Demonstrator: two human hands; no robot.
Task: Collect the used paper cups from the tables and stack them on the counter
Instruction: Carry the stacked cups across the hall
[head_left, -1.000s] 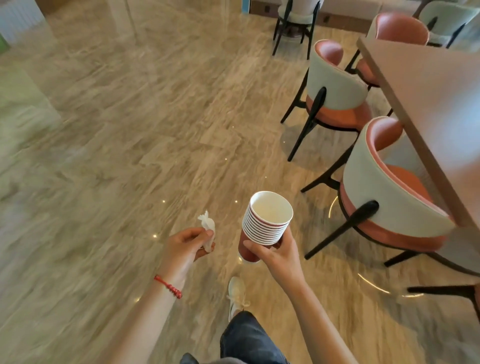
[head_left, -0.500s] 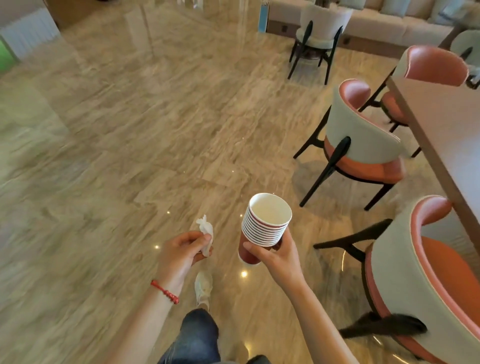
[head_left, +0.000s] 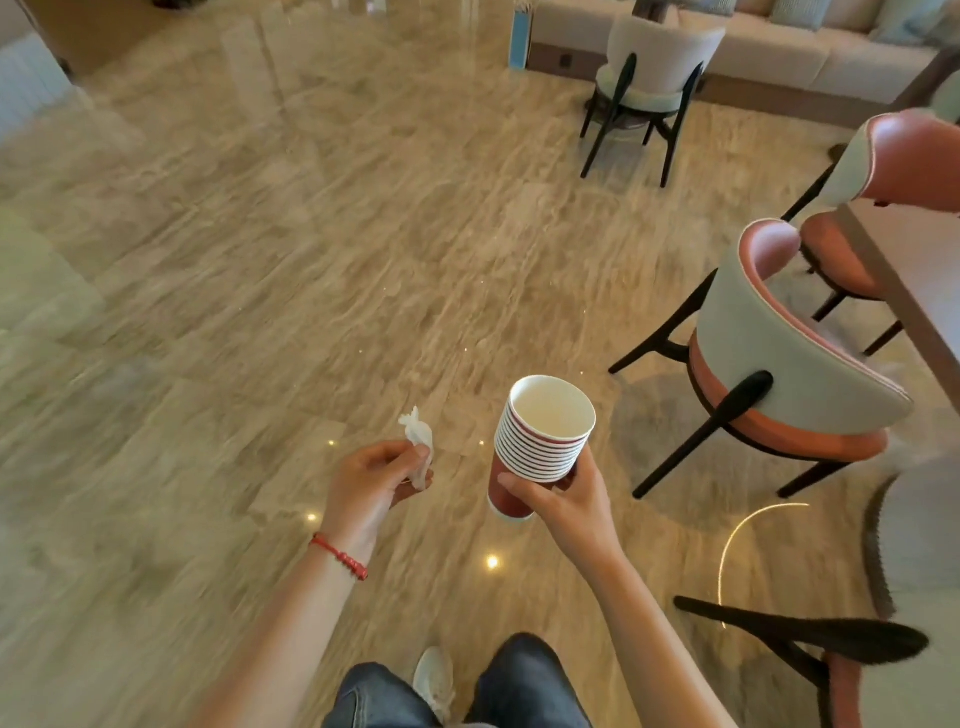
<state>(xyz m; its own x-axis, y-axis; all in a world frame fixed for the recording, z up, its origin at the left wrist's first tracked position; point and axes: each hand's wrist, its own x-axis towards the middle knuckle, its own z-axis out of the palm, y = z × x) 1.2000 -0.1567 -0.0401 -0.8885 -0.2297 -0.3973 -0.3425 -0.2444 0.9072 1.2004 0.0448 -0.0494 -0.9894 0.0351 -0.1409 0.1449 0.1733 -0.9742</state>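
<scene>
Over marble floor, right hand (head_left: 571, 501) gripping nested cup stack (head_left: 537, 444), left hand (head_left: 371, 480) pinching tissue (head_left: 418, 447)

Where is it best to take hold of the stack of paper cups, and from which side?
Grip the stack of paper cups low on its red body, from the side, as the right hand does. The white rims above are ridged and the top is open, so gripping from above looks less secure.

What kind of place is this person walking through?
Probably a lounge or café-style seating area: a polished stone floor, cushioned chairs drawn up to a long table, and a sofa along the far wall.
</scene>
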